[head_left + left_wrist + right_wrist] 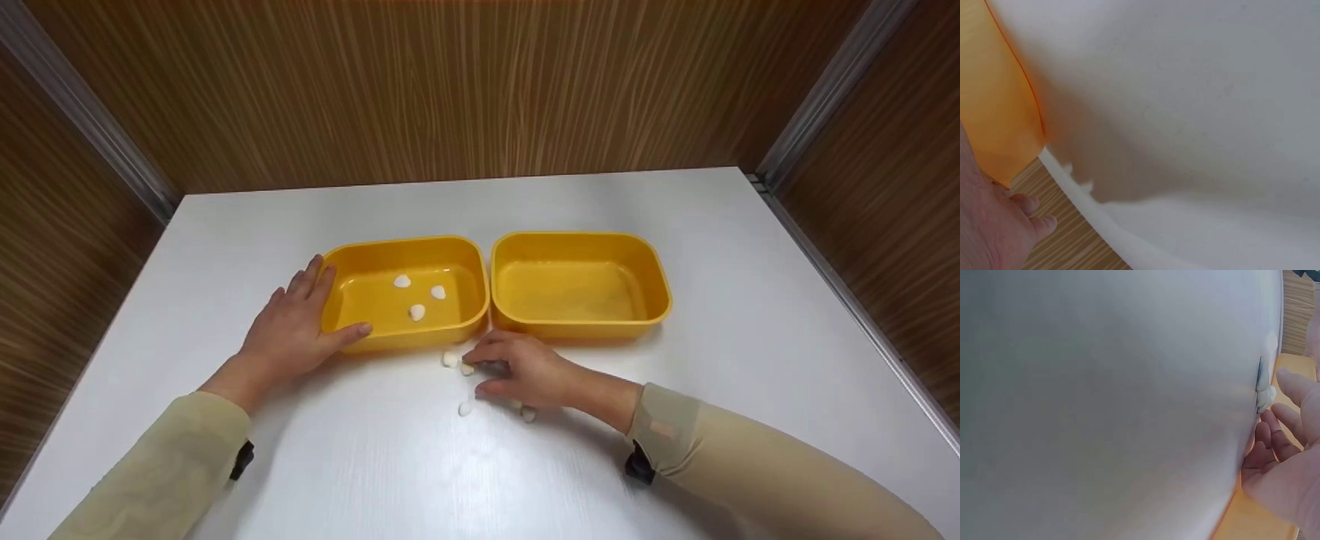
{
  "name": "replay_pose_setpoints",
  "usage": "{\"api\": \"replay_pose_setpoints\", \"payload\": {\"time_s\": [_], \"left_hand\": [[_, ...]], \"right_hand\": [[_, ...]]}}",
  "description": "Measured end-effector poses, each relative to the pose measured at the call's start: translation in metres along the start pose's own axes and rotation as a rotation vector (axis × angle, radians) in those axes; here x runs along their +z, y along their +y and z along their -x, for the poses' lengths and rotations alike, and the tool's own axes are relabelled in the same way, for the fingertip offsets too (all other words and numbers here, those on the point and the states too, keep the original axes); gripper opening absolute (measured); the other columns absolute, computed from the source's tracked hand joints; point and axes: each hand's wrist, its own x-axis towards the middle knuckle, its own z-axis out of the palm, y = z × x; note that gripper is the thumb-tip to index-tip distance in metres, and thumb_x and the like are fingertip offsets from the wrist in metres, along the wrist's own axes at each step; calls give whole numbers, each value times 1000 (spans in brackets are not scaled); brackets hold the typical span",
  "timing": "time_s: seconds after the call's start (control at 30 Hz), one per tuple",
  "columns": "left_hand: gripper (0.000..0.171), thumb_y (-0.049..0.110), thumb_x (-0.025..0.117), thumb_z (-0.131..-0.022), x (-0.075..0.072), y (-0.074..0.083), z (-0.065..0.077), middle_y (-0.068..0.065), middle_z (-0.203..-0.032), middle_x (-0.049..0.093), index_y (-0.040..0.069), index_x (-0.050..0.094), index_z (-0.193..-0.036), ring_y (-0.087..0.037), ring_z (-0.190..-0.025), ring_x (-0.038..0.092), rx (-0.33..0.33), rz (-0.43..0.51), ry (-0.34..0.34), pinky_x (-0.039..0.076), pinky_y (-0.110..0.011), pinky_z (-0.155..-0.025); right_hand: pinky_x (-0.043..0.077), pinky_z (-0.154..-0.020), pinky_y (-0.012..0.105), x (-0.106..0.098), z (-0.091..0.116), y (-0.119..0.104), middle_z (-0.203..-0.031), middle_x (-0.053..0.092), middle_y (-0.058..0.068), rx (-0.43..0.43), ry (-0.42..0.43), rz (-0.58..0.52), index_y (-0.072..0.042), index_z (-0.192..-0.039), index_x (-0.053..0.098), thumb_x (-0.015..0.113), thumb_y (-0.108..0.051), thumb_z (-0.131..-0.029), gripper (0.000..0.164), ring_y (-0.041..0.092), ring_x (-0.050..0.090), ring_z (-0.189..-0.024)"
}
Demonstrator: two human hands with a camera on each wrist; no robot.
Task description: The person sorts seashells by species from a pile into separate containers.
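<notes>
Two yellow plastic trays stand side by side on the white table. Three small white shell-shaped pieces (417, 312) lie in the left tray (405, 342). My left hand (289, 326) rests at this tray's near left corner, fingers spread straight along its left side and thumb at the near rim. Below the right tray (581, 330), my right hand (529, 371) reaches low over the table. Its index fingertip touches a small white piece (467, 370), while the thumb stands apart from it. Another white piece (449, 360) lies just left of that one.
Nearer the front lie a loose white piece (465, 409) and one beside the right hand's heel (529, 414). Brown wood-grain panels (480, 90) rise behind the table (390, 472) and at both sides.
</notes>
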Motion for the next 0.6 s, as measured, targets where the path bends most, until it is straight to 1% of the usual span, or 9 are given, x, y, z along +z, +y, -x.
{"api": "replay_pose_setpoints", "payload": {"time_s": [0.27, 0.47, 0.6], "left_hand": [[118, 84, 46, -95, 1, -1, 0, -19, -177, 0, 2, 8, -170, -47, -159, 14, 5, 2, 4, 11, -66, -126], [118, 85, 45, -95, 1, -1, 0, -18, -178, -1, 2, 7, -170, -47, -159, 13, 3, 4, -3, 11, -65, -127], [117, 84, 45, -95, 0, 0, 1, -18, -177, -1, 2, 7, -170, -47, -160, 13, 4, 2, -5, 11, -65, -127]], "right_hand": [[53, -95, 35, 1, -3, 1, -129, 65, 3, 29, -4, -37, -12, -126, 76, 85, -17, -93, 34, 20, 61, -108], [53, -89, 32, 3, -3, 1, -126, 65, 3, 36, -1, -31, -12, -129, 75, 84, -16, -94, 37, 20, 60, -103], [53, -88, 31, 3, -3, 0, -124, 65, 4, 44, -1, -22, -11, -129, 76, 84, -16, -94, 36, 19, 60, -102]]}}
